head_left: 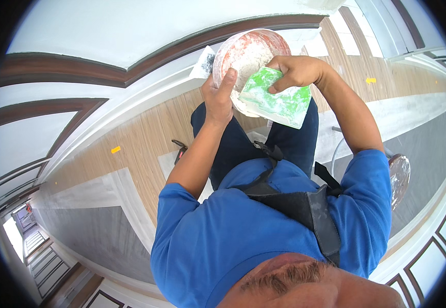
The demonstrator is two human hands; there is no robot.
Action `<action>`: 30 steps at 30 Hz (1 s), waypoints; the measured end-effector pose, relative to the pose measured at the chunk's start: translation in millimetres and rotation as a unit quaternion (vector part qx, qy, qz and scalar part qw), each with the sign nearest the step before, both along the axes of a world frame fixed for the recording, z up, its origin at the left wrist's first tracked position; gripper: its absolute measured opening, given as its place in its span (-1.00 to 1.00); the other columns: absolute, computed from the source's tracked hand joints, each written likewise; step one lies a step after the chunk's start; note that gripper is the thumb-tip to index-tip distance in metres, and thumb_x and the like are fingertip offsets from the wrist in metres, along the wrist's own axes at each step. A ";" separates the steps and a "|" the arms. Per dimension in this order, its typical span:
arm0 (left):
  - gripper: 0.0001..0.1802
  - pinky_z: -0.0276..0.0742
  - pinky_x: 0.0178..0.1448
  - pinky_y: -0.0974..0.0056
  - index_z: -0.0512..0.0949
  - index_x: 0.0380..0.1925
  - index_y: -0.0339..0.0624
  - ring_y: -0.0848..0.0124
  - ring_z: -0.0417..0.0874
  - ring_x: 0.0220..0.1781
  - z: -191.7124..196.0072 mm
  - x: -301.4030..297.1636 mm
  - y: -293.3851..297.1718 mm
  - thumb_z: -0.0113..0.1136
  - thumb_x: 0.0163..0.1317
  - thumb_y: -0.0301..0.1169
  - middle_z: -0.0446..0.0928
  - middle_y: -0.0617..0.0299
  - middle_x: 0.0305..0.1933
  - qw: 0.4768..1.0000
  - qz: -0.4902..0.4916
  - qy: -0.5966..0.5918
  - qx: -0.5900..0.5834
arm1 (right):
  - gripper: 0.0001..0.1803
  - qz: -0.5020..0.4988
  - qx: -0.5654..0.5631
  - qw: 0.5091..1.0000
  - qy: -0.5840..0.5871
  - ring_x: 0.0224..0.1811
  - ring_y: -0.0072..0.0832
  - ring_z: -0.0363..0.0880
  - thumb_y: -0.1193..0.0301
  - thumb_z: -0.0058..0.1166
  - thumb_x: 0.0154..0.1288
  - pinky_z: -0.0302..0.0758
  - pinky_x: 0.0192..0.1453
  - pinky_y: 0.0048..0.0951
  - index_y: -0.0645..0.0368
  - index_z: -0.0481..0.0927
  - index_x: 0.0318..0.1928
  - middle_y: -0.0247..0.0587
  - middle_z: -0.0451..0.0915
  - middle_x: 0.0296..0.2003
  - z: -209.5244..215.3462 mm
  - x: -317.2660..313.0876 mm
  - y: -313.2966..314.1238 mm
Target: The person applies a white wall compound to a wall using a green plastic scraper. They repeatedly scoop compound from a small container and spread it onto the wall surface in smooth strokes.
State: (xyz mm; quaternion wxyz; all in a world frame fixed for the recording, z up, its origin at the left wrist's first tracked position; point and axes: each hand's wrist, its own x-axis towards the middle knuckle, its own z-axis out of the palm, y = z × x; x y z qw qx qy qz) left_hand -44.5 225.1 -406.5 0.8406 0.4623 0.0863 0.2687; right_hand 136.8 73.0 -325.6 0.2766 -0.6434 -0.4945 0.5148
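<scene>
In front of my lap is a round tub [224, 50], tilted, its reddish inner wall smeared with white and clumpy white putty [251, 57] inside. My left hand [218, 100] grips the tub's near left side, thumb over the rim. Closed around a flat green plastic spreader [279, 100], my right hand [297, 72] has its thumb on the spreader's face. White putty coats much of the spreader, thickest along its left edge, which lies at the tub's near rim. Beside the tub's left wall, a flat white piece with a dark patch [206, 60] pokes out; what supports it is hidden.
A white wall with dark brown moulding [177, 49] runs close beyond the tub. At my right stands a stool with a round, white-smeared seat [400, 177]. Yellow pieces [115, 149] lie on the wood-look floor [141, 128]; a small black-and-red object [180, 152] is by my left forearm.
</scene>
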 end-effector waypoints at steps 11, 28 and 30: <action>-0.18 0.48 0.44 0.07 0.28 0.40 -0.48 0.15 0.53 0.39 -0.2 16.1 -10.1 0.21 0.47 0.02 0.46 -0.12 0.39 0.998 -0.053 0.023 0.013 | -0.74 -0.085 0.050 0.995 -0.001 -0.30 -0.57 0.67 0.48 0.31 0.24 0.57 -0.18 -0.45 0.36 0.72 -0.08 -0.23 0.77 -0.28 0.1 10.5 -26.9; 0.04 0.21 0.64 -0.02 0.13 0.55 -0.18 0.10 0.31 0.57 -15.3 23.5 -21.6 0.04 0.36 0.37 0.24 -0.01 0.59 0.994 -0.068 0.018 -0.084 | -0.54 -0.316 0.190 0.898 0.240 -0.17 -0.47 0.76 0.49 0.37 0.15 0.63 0.04 -0.48 0.44 0.66 0.07 -0.08 0.78 -0.11 -38.0 34.2 -81.8; 0.02 0.20 0.64 0.00 0.14 0.54 -0.21 0.10 0.30 0.58 -13.7 21.8 -19.7 0.03 0.38 0.35 0.25 0.00 0.58 0.990 -0.058 0.016 -0.126 | -0.54 -0.351 0.234 0.864 0.273 -0.17 -0.45 0.76 0.51 0.37 0.14 0.64 0.05 -0.46 0.45 0.65 0.07 -0.06 0.77 -0.10 -43.4 33.4 -95.1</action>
